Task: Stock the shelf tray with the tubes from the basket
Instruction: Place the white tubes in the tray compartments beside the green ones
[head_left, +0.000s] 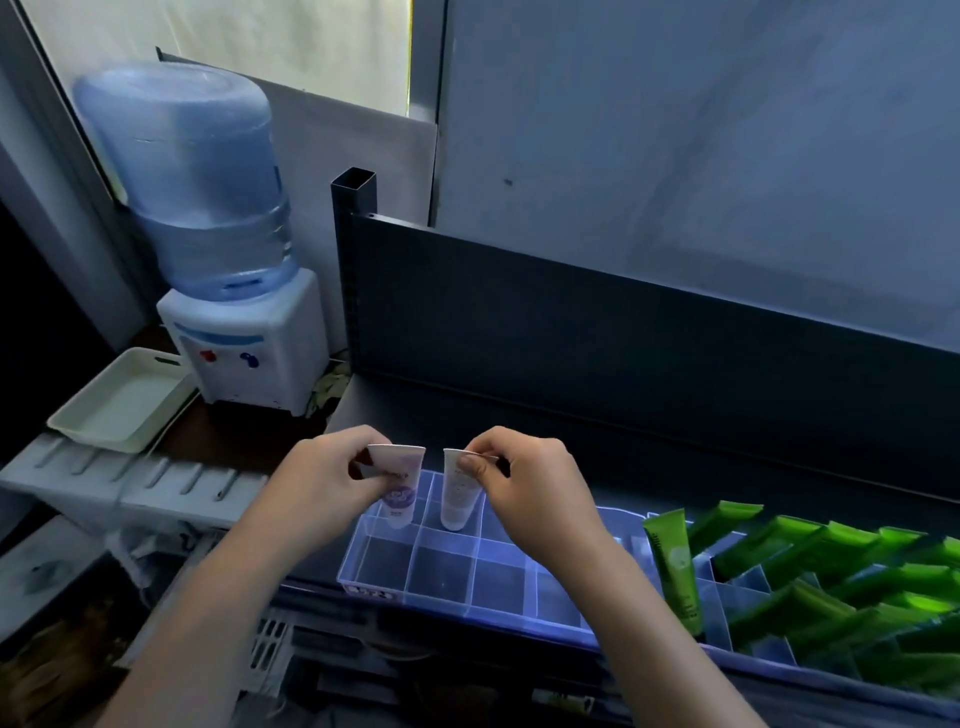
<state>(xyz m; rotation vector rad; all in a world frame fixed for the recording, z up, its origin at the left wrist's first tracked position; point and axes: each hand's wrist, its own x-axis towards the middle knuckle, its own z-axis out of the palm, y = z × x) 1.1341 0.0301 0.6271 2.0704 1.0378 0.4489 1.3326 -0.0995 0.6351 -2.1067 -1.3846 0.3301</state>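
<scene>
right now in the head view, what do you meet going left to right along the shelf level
cream tray → water dispenser → left hand → purple tube → white tube → right hand → upright green tube → pile of green tubes

I see two white tubes standing cap-down in the far-left cells of the clear divided shelf tray (415, 571). The left tube (400, 493) carries a purple emblem; the right tube (460, 496) is plainer, with faint print. They stand side by side, apart, crimped ends up. The tray's near cells hold nothing.
</scene>
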